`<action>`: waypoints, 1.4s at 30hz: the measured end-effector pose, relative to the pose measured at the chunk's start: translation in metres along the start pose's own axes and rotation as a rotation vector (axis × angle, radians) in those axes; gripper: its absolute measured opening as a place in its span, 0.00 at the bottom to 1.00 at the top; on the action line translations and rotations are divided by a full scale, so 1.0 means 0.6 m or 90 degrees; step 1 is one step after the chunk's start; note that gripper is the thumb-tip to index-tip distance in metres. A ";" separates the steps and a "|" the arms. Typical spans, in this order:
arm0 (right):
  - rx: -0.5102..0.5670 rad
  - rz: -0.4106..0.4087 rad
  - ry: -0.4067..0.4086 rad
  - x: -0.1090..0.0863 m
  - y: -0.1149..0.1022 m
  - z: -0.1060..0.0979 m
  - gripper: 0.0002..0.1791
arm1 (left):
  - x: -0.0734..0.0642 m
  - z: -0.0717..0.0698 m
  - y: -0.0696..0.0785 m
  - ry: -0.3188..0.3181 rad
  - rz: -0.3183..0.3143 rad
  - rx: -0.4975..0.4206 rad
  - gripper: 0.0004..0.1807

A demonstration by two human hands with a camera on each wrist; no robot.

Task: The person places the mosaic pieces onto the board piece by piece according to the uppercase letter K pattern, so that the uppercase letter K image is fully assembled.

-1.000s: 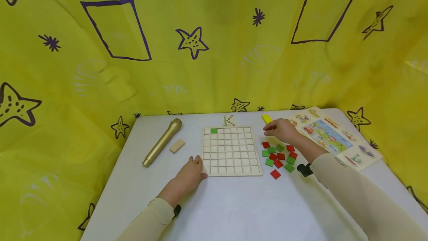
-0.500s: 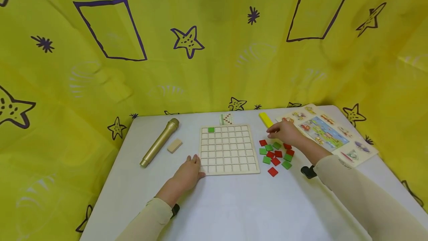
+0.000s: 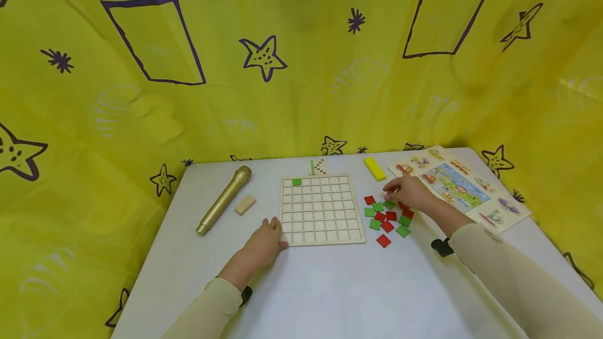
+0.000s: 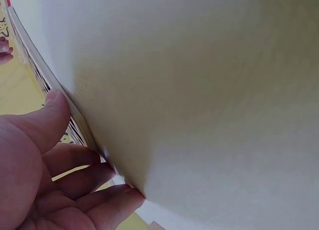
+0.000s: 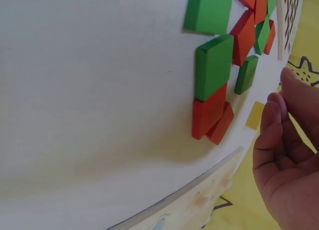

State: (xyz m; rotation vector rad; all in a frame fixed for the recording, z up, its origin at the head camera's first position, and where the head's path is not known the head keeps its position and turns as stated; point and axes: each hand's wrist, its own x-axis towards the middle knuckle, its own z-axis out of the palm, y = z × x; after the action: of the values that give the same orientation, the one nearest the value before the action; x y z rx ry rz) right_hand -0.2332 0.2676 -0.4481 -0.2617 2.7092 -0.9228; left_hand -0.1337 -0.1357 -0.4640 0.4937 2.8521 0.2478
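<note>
My left hand (image 3: pixel 260 245) grips the near left corner of a pale wooden grid board (image 3: pixel 322 212). In the left wrist view, the thumb (image 4: pixel 59 108) lies on the board's near edge while the other fingers bend along its side. One green tile (image 3: pixel 296 182) sits in the board's far row, second cell from the left. My right hand (image 3: pixel 410 192) hovers above the far side of a scatter of red tiles (image 3: pixel 383 241) and green tiles (image 3: pixel 402 231). Its fingers are loosely bent, thumb apart from them, and nothing shows between them in the right wrist view.
Behind the grid board lies a small pattern card (image 3: pixel 318 167). A yellow block (image 3: pixel 375 169) is beyond the tiles, and picture puzzle boards (image 3: pixel 511 224) lie at the right. On the left are a gold microphone (image 3: pixel 223 201) and a plain wooden block (image 3: pixel 245 204).
My right hand has moved away from the yellow block, nearer and slightly right, over the tiles' far edge; the whole yellow block now shows. My left hand stays at the board's corner.
</note>
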 end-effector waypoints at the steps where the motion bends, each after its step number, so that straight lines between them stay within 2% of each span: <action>1: 0.000 0.003 -0.001 -0.001 0.000 0.001 0.16 | 0.001 0.001 -0.001 0.001 0.000 -0.001 0.38; 13: 0.004 0.013 -0.020 -0.005 0.012 0.010 0.16 | 0.000 0.003 -0.002 0.008 0.004 -0.012 0.38; 21: 0.000 0.046 -0.042 -0.006 0.012 0.014 0.17 | -0.002 0.001 -0.001 0.006 0.005 -0.011 0.38; 33: -0.025 0.033 -0.045 -0.008 0.000 0.014 0.16 | 0.000 0.000 -0.003 0.001 -0.001 -0.003 0.38; 42: 0.004 0.034 -0.041 -0.005 0.000 0.013 0.12 | 0.001 0.006 -0.005 -0.001 0.002 0.002 0.38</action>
State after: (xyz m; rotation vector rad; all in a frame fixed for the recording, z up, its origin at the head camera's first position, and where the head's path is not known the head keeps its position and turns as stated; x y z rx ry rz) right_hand -0.2277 0.2641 -0.4536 -0.2119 2.6404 -0.8926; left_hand -0.1340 -0.1380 -0.4679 0.4980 2.8517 0.2435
